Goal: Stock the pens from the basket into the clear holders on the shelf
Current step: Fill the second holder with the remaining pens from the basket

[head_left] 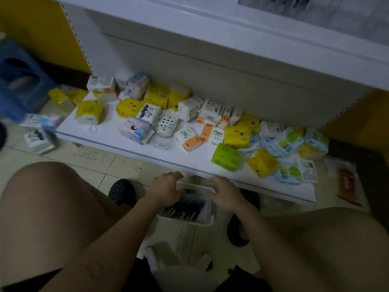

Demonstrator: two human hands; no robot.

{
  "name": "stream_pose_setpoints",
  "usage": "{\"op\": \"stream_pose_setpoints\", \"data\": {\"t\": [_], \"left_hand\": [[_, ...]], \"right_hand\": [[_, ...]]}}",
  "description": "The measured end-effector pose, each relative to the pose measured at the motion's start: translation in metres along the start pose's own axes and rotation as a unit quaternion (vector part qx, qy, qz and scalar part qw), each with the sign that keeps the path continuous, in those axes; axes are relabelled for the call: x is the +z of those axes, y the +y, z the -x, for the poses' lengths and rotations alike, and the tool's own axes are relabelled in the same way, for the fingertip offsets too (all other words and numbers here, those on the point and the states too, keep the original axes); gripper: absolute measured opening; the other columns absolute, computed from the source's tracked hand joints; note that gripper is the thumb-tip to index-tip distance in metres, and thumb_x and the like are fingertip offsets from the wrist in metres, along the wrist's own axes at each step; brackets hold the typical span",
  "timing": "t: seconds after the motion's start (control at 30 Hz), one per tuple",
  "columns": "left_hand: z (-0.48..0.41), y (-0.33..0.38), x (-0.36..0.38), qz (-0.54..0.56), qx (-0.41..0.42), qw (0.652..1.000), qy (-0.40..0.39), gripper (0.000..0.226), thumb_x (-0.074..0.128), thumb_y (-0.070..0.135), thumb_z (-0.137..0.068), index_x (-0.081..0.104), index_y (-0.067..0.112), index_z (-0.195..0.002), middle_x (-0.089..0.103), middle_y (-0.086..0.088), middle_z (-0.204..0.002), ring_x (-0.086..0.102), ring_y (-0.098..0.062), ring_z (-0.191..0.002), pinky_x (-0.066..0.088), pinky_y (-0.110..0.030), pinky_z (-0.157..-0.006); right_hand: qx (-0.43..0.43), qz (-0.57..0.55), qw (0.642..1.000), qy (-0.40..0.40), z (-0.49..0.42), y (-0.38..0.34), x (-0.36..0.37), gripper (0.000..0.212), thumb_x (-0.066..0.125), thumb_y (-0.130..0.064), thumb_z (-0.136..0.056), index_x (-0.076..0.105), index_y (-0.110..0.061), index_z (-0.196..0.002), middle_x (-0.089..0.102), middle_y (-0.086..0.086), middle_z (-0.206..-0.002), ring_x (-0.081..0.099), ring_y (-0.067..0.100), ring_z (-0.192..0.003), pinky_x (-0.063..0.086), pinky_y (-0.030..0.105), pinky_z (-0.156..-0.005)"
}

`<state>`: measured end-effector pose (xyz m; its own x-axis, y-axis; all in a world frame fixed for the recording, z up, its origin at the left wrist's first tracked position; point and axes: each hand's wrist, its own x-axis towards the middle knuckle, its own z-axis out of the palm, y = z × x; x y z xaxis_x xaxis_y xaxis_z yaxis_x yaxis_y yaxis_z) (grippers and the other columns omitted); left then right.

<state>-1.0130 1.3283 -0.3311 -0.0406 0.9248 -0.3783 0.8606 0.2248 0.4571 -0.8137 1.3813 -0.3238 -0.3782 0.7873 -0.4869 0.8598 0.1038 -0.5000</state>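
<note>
The white basket [190, 221] stands on the floor between the person's knees, and the pens [185, 204] lie inside it as a dark, loose bundle. The left hand [166, 187] is at the far left corner of the basket and the right hand [225, 193] is at its far right side. Each grip seems closed on the far rim, with fingers over the edge and the thumb on the inner side, though the picture is blurred there.

The low shelf [130, 142] is just beyond the basket and carries many tissue packs [89, 111]. I cannot make out the clear holders with certainty.

I judge the pens to be light, stiff and smooth, so they will roll and slip when they are taken singly. It is better to gather a small bunch around the middle of the barrels, all pointing one way. The basket looks like thin plastic and light, so it could slide or tip. Holding it by two opposite sides of the rim would keep it level.
</note>
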Motion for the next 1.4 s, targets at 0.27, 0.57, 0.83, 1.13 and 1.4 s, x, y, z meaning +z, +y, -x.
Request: {"op": "stream_pose_setpoints", "data": {"t": [0.27,0.57,0.83,1.13,1.4], "left_hand": [[-0.027,-0.027,0.058,0.019,-0.053,0.989,-0.133,0.064,0.060,0.038,-0.089,0.031,0.017,-0.142,0.047,-0.014,-0.136,0.048,-0.030,-0.121,0.045,-0.040,-0.099],[-0.079,-0.069,0.131,0.023,-0.089,0.959,-0.268,0.039,0.047,0.030,-0.097,0.046,0.009,-0.130,0.052,-0.013,-0.128,0.052,-0.028,-0.112,0.046,-0.037,-0.093],[-0.110,-0.099,0.184,0.014,-0.082,0.949,-0.304,0.041,0.041,0.033,-0.100,0.050,0.009,-0.132,0.051,-0.014,-0.131,0.048,-0.027,-0.118,0.040,-0.034,-0.100],[-0.115,-0.107,0.215,-0.067,-0.069,0.923,-0.371,0.067,0.040,0.046,-0.093,0.013,0.029,-0.152,0.009,-0.006,-0.158,0.015,-0.030,-0.144,0.024,-0.047,-0.115],[-0.115,-0.088,0.205,0.099,-0.162,0.936,-0.298,0.030,0.055,0.028,-0.092,0.053,0.010,-0.116,0.056,-0.013,-0.111,0.056,-0.029,-0.101,0.051,-0.038,-0.088]], "right_hand": [[0.048,-0.059,0.992,-0.097,-0.044,0.022,0.061,0.032,0.059,-0.024,-0.093,0.059,-0.014,-0.123,0.062,0.006,-0.118,0.060,0.024,-0.108,0.051,0.036,-0.089],[0.094,-0.090,0.984,-0.124,-0.101,0.050,0.120,0.015,0.051,-0.011,-0.093,0.066,-0.008,-0.091,0.065,0.013,-0.085,0.059,0.023,-0.075,0.048,0.033,-0.068],[0.202,-0.225,0.951,-0.061,-0.078,0.078,0.134,0.029,0.054,-0.020,-0.096,0.058,-0.015,-0.125,0.059,-0.002,-0.118,0.057,0.017,-0.104,0.045,0.020,-0.075],[0.236,-0.300,0.924,0.016,-0.092,0.071,0.131,0.027,0.051,-0.018,-0.097,0.061,-0.018,-0.122,0.062,0.002,-0.121,0.060,0.022,-0.107,0.053,0.040,-0.092],[0.280,-0.319,0.905,-0.024,-0.091,0.083,0.153,0.030,0.052,-0.012,-0.096,0.060,-0.011,-0.124,0.057,0.005,-0.111,0.057,0.021,-0.101,0.048,0.030,-0.082]]}}
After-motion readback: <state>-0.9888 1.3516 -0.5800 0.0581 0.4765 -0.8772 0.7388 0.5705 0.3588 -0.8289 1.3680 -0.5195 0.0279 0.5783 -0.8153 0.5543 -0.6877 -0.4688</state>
